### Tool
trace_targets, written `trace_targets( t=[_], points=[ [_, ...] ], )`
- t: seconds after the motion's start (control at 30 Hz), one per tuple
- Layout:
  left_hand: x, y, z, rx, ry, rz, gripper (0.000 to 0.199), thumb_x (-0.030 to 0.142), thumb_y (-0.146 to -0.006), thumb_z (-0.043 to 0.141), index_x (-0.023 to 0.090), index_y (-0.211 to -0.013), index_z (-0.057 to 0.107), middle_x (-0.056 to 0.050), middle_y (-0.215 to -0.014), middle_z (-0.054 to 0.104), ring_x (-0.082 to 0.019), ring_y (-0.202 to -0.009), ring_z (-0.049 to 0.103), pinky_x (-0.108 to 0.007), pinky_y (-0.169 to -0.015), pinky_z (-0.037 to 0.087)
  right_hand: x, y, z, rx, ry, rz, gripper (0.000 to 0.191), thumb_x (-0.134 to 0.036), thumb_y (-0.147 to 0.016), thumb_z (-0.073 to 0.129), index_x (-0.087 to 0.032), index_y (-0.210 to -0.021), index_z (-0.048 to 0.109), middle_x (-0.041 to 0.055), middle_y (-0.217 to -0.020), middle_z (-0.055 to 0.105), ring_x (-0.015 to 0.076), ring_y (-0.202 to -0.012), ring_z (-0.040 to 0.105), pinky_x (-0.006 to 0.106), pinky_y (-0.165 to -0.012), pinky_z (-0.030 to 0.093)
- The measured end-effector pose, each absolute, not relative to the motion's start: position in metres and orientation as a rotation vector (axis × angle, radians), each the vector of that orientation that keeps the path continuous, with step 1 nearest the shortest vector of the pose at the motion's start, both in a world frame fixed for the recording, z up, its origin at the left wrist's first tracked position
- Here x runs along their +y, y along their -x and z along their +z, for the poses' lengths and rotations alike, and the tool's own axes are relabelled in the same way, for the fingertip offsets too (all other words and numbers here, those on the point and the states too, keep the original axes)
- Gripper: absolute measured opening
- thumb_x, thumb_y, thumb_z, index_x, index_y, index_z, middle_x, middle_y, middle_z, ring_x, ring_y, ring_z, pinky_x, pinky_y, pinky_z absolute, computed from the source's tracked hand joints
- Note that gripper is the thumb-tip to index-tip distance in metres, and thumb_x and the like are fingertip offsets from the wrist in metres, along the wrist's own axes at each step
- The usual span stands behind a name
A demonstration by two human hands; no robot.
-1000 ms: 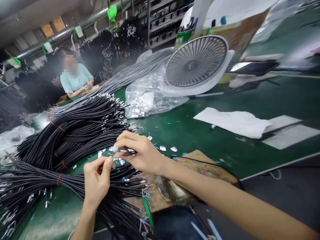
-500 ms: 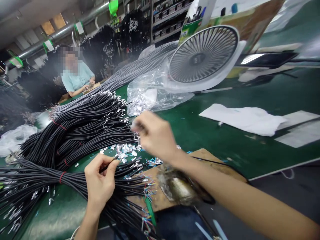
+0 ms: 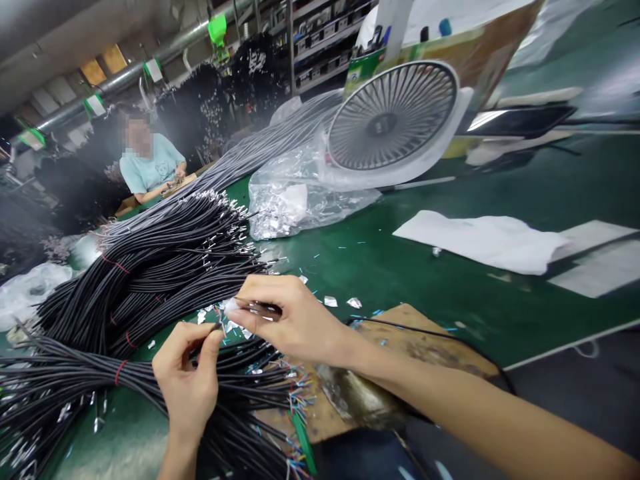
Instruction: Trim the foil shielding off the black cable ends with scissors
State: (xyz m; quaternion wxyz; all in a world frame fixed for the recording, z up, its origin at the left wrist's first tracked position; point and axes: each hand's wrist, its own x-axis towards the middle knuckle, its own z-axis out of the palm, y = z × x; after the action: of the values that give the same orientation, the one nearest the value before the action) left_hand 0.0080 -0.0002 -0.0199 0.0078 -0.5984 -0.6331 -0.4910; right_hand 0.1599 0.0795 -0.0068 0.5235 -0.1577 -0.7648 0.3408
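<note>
Muted light, soft sheen on green tabletop (image 3: 115, 430), hazy left edge

On the counter (image 3: 360, 257) stands the fan (image 3: 393, 123). Just to the left of the fan lies the plastic bag (image 3: 285, 207), and farther left of the fan are the cable bundles (image 3: 165, 260). Beyond these bundles, at the far left of the fan, is a co-worker (image 3: 153, 167). Behind the fan stand the pen container (image 3: 364, 70) and, well behind it, the shelves (image 3: 327, 47). To the right of the fan lies a flat device (image 3: 525, 122); before the fan, toward the right, a sheet (image 3: 480, 240). The board (image 3: 430, 347) lies before the fan, nearer to the person.
</note>
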Motion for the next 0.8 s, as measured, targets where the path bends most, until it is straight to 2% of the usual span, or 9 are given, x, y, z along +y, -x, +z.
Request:
trace_targets(
  t=[0.27,0.67,0.8],
  points=[
    [-0.003,-0.013,-0.02,-1.83,1.891,-1.404,0.008,0.022,-0.076,0.06,0.021,-0.069,0.064,-0.003,-0.064,0.064,-0.017,-0.059,0.058,-0.029,-0.058,0.049,0.078,-0.156,-0.01,-1.835,0.387,0.755,0.011,-0.01,-0.077,0.057,-0.012,-0.067,0.062,-0.0006,-0.06,0.053,0.0091,-0.054,0.045,0.021,-0.052,0.035],
    [-0.004,-0.008,-0.029,-1.687,1.975,-1.24,0.007,0.016,-0.077,0.059,0.021,-0.075,0.064,-0.003,-0.063,0.063,-0.016,-0.057,0.056,-0.028,-0.058,0.047,0.075,-0.155,-0.013,-1.809,0.426,0.746,0.014,-0.006,-0.071,0.052,-0.012,-0.061,0.06,-0.0013,-0.057,0.051,0.0083,-0.052,0.042,0.021,-0.05,0.033],
    [-0.004,-0.007,-0.031,-1.719,1.932,-1.209,0.008,0.019,-0.076,0.06,0.021,-0.068,0.062,-0.003,-0.058,0.059,-0.016,-0.057,0.054,-0.027,-0.055,0.045,0.074,-0.154,-0.01,-1.804,0.533,0.951,0.014,-0.004,-0.067,0.053,-0.013,-0.056,0.056,-0.0051,-0.052,0.044,0.0057,-0.047,0.035,0.018,-0.045,0.027]
  ],
)
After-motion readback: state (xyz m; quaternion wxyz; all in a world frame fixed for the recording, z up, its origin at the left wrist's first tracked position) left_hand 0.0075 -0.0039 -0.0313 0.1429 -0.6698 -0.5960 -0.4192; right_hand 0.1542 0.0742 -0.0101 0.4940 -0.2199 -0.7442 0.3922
